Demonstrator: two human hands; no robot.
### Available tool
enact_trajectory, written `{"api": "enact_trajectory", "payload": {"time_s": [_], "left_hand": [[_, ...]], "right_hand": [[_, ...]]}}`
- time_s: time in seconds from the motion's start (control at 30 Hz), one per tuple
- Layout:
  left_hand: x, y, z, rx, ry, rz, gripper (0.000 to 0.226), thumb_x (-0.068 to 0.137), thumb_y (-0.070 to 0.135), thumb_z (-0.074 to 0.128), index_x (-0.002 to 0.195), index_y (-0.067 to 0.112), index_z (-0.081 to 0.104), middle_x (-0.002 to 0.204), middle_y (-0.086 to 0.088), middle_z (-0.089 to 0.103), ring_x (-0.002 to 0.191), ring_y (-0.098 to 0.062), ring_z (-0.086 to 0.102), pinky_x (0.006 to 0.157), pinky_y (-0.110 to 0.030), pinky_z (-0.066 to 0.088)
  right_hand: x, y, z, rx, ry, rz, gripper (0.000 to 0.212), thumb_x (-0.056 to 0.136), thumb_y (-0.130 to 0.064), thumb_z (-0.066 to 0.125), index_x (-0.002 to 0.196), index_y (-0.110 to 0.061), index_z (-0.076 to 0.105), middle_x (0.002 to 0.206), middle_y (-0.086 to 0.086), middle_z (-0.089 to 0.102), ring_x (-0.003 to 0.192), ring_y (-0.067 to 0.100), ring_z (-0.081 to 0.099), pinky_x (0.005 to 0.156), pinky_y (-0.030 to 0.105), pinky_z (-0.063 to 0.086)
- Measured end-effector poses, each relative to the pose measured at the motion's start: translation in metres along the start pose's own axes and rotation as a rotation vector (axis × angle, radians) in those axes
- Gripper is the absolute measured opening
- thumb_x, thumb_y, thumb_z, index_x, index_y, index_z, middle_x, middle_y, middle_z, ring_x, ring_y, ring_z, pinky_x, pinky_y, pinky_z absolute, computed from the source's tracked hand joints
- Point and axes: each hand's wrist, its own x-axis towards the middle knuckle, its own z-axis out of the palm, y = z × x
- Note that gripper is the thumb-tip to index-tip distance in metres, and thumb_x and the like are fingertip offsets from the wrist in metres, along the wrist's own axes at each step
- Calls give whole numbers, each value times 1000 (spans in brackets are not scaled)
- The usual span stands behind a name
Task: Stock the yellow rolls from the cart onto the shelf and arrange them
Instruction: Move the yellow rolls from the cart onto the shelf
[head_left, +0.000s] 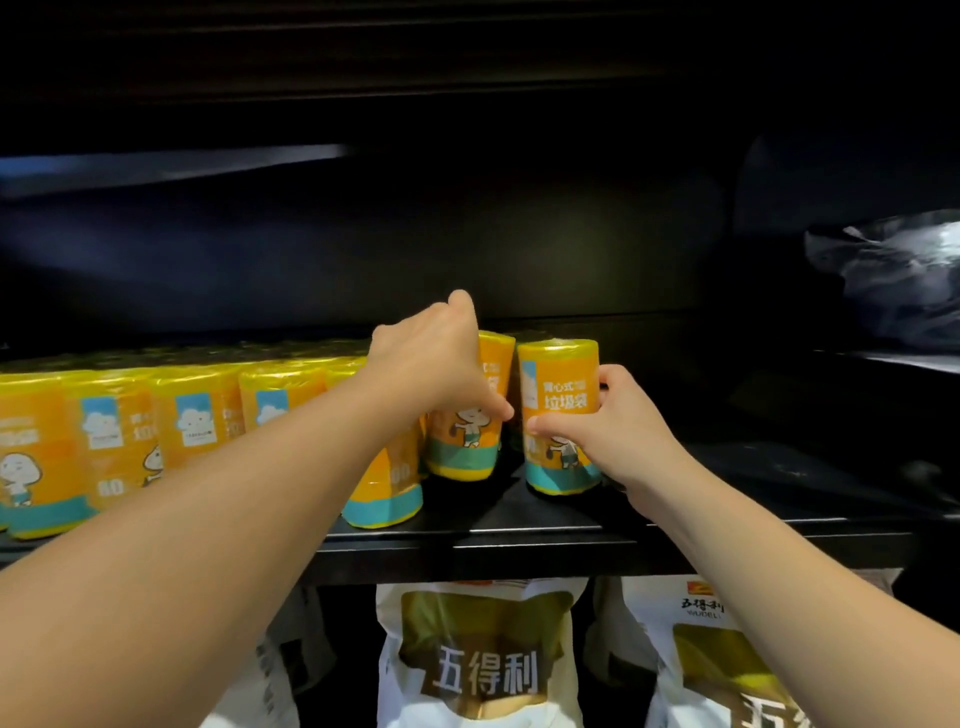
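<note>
Your left hand (436, 364) grips one roll (467, 447) from above and your right hand (618, 421) clasps the end roll (558, 384) just beside it, both standing on the shelf (519, 530) right of the row of rolls (130, 431)

- Left stretch of shelf (727, 525): row of yellow rolls (197, 415) packed close, no finger room between.
- Narrow dark gap between end roll (462, 457) and outer roll (558, 415); left hand (431, 358) grips the first, right hand (623, 421) grips the second.
- Right of outer roll: bare board, open.
- Far right: crumpled plastic bag (893, 280).
- Open headroom above roll tops.
</note>
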Motion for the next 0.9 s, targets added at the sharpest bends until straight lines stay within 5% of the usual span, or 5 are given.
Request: {"api": "enact_trajectory", "payload": {"time_s": [0.17, 0.3, 0.9], "left_hand": [[0, 4, 12, 153, -27, -5, 104, 64, 73, 73, 142, 19, 30, 125, -4, 59, 119, -30, 54, 95, -51, 43], [1, 2, 17, 308, -28, 3, 108, 69, 79, 63, 148, 18, 24, 134, -7, 56, 138, -35, 31, 101, -54, 36], [2, 2, 24, 386, -32, -31, 87, 75, 78, 57, 136, 17, 43, 120, -7, 61, 125, -32, 42, 90, -47, 42]], "right_hand": [[14, 3, 7, -45, 3, 59, 77, 66, -29, 90, 128, -22, 43, 113, -4, 57, 102, 13, 59, 77, 29, 49], [20, 5, 13, -80, 9, 56, 81, 66, -30, 90, 130, -22, 41, 117, -2, 56, 107, 15, 59, 85, 34, 54], [29, 4, 24, -307, -34, -15, 81, 70, -39, 87, 132, -19, 40, 123, -1, 55, 111, 16, 57, 91, 37, 54]]}}
